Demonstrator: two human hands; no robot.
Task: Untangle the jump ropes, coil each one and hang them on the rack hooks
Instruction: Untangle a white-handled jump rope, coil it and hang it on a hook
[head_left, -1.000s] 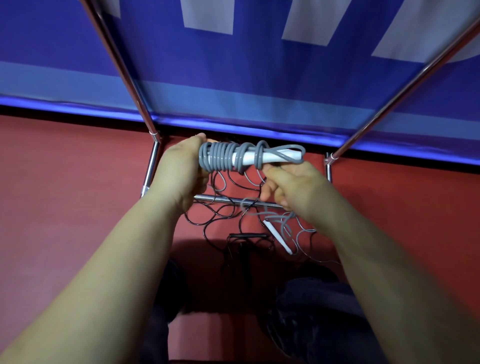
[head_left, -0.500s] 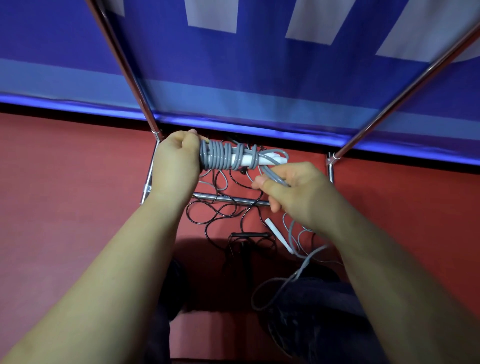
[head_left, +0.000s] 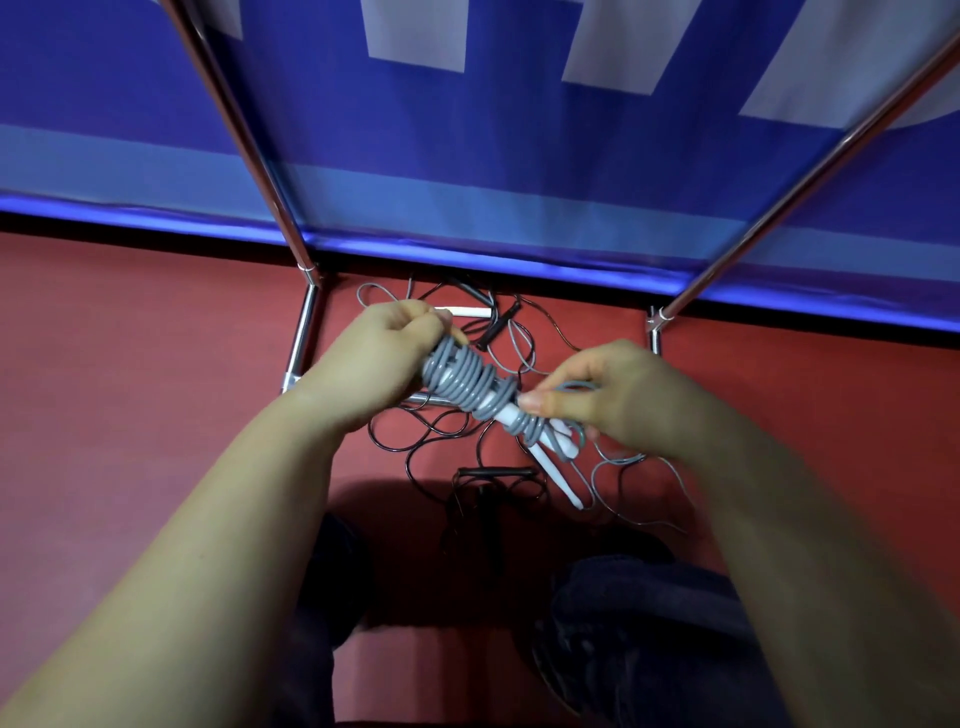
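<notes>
grey jump rope (head_left: 467, 382): coiled round white handles, tilted | other ropes (head_left: 441, 431): tangled on floor, black and grey

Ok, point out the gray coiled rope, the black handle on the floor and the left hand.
gray coiled rope (head_left: 460, 378): head view, on the wound turns mid-bundle.
black handle (head_left: 494, 473): head view, middle of the bar lying on the floor.
left hand (head_left: 382, 353): head view, back of the hand.

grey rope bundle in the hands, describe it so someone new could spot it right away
Between the two chrome rack legs, above the red floor, the left hand and right hand hold the grey rope bundle. Unlike the loose ropes lying below, it is wound tightly round white handles.
</notes>
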